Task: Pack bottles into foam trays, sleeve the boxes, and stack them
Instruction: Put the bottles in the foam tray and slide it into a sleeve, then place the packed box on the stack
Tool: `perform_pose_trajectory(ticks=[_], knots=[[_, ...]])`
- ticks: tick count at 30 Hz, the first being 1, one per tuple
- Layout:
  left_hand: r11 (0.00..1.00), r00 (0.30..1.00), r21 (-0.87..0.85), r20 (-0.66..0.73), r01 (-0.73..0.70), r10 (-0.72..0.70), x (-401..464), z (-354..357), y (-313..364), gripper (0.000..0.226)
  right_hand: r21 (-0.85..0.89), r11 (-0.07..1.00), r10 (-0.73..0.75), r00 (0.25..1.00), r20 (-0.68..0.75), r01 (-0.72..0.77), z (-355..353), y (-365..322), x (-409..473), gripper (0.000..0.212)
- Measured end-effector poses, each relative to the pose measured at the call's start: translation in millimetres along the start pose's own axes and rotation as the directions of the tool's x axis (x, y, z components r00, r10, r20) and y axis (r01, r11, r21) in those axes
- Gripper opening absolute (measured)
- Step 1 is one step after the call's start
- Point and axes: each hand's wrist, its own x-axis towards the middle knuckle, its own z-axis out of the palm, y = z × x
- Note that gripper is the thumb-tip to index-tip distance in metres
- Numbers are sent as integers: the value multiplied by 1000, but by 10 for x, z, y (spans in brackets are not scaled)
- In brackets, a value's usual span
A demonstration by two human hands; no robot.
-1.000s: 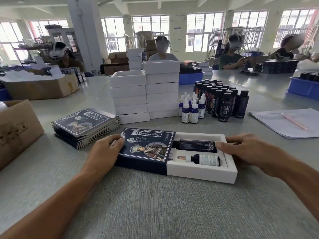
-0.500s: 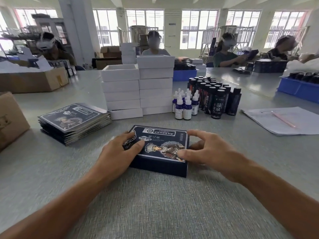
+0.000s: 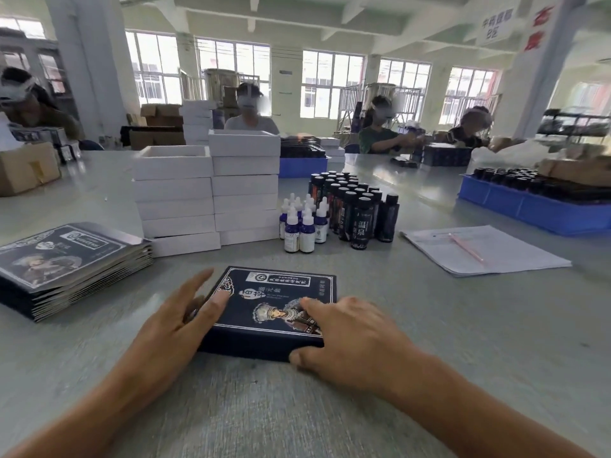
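Observation:
A dark blue sleeved box (image 3: 274,299) with a printed figure lies flat on the grey table (image 3: 429,325) in front of me. My left hand (image 3: 178,322) rests against its left side with the fingers straight. My right hand (image 3: 347,338) grips its front right corner, fingers on top and thumb on the front face. Behind it stand two stacks of white foam trays (image 3: 175,196), a cluster of small dropper bottles (image 3: 299,226) and a group of tall dark bottles (image 3: 360,213). A pile of flat blue sleeves (image 3: 66,256) lies at the left.
Papers (image 3: 479,252) with a pink pen (image 3: 466,247) lie at the right, and a blue bin (image 3: 529,206) of dark bottles stands beyond them. A cardboard box (image 3: 26,170) sits at the far left. Several people work at the table's far side.
The sleeve has slid fully over the white tray, hiding both bottles. My right hand has moved from the tray's right end onto the box's front right corner.

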Motion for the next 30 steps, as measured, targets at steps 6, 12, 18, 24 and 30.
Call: perform_pose_trajectory(ticks=[6, 12, 18, 24, 30], knots=[[1000, 999, 14, -37, -2, 3, 21, -40, -103, 67, -140, 939, 336, 929, 159, -315, -397, 379, -5, 57], [984, 998, 176, -53, -19, 29, 145, -41, -445, 67, -99, 771, 635, 751, 183, -629, -696, 1265, -119, 41], [965, 995, 262, -88, -30, 55, 241, -2, -698, 59, 45, 654, 738, 650, 180, -755, -724, 1874, -201, 41], [963, 996, 262, -59, -55, 73, 191, 8, -525, 63, 25, 637, 770, 637, 25, -771, -686, 2022, 200, 35], [975, 997, 218, -39, -49, 59, 152, 9, -389, 66, 35, 644, 764, 640, -79, -764, -581, 2214, 469, 36]])
